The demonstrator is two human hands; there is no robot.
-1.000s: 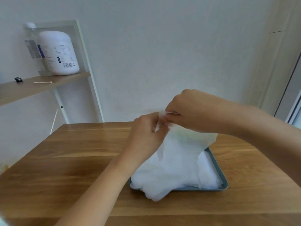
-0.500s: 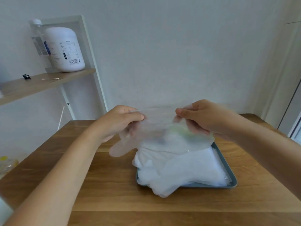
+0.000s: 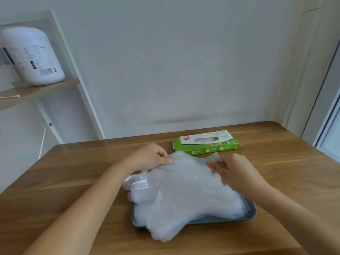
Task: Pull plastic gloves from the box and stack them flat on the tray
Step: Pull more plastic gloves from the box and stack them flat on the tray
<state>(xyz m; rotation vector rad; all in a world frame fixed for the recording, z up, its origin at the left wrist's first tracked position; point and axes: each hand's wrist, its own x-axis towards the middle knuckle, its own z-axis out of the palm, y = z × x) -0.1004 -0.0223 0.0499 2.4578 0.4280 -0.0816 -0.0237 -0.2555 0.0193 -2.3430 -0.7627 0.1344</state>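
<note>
Left hand [image 3: 152, 158] is pinching the top plastic glove [image 3: 184, 183] at its far edge, likely to spread it flat; right hand [image 3: 233, 172] is touching that edge, grip unclear; the glove is lying on the tray [image 3: 252, 214]; glove box [image 3: 206, 144] is sitting just beyond the tray.

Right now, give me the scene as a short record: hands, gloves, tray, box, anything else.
Left hand: pinches the far edge of the top glove
Right hand: on that glove's far edge; grip blurred
Top glove: spread over the glove pile
Glove pile: on the tray, overhanging its near and left rims
Box: green, behind the tray on the table, opening facing up
Elsewhere: white jug on the shelf, left
</note>
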